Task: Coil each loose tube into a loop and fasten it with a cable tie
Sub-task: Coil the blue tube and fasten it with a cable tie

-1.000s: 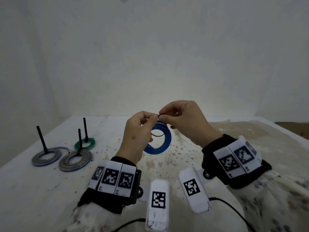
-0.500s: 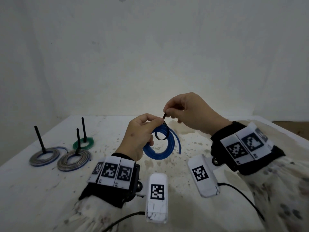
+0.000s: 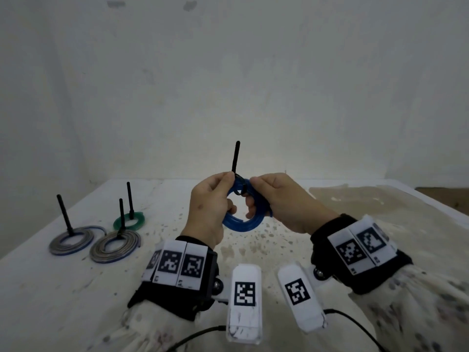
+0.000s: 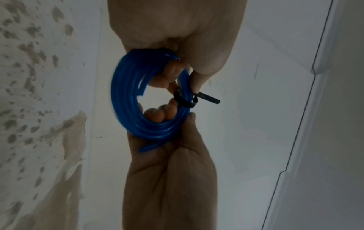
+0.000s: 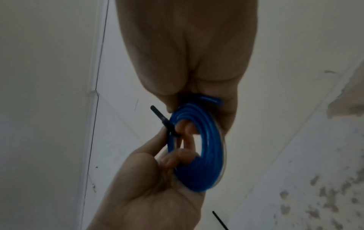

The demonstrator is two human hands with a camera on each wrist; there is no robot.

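I hold a coil of blue tube (image 3: 241, 226) upright above the table with both hands. My left hand (image 3: 229, 184) grips its left side, fingers through the hole and thumb outside, right beside the tie. My right hand (image 3: 253, 189) grips the right side the same way. A black cable tie (image 3: 237, 158) is looped round the top of the coil, and its tail stands straight up, free of both hands. In the left wrist view the tie (image 4: 208, 99) wraps the coil (image 4: 122, 96) just past my thumb. The right wrist view shows the coil (image 5: 208, 140) blurred.
At the left of the stained white table (image 3: 380, 212) lie three tied coils: two grey ones (image 3: 72, 241) (image 3: 115, 246) and a green one (image 3: 129, 221), each with a black tie tail standing up. A white wall rises just behind the table.
My right hand pulled the tie's tail upward, then let it go and came down to grip the coil. The tie loop is now smaller round the tube.
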